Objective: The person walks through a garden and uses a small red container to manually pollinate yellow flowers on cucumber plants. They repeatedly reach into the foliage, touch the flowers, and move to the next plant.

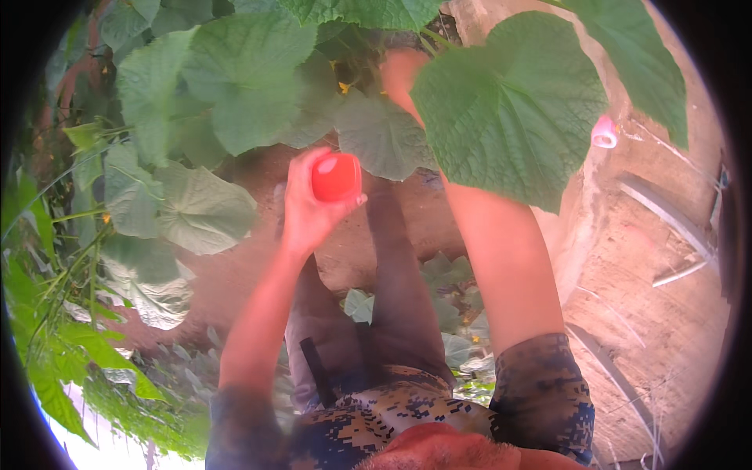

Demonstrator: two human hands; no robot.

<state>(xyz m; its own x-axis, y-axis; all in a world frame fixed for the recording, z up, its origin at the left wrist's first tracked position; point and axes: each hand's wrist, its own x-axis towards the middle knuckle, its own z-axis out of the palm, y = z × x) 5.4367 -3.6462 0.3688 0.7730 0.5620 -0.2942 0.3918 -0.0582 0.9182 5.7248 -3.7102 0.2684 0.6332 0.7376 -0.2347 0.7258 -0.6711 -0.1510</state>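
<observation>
My left hand (305, 202) is wrapped around a small red plastic cup (336, 177), its mouth turned up toward me. What lies inside the cup cannot be made out. My right arm stretches forward under a broad cucumber leaf (511, 106). Beyond that leaf, part of my right hand (404, 66) shows among the foliage, blurred. Its fingers are hidden, so any hold is unclear. Small yellow flowers (344, 88) sit just left of it. A greyish leaf (385, 135) hangs between the cup and my right hand.
Dense leaves and vines (64, 282) fill the left side. At the right rises a pale earthen surface (658, 329), with a small pink plastic object (605, 132) and a curved grey strip (667, 211) against it. Brown soil (346, 252) lies around my legs.
</observation>
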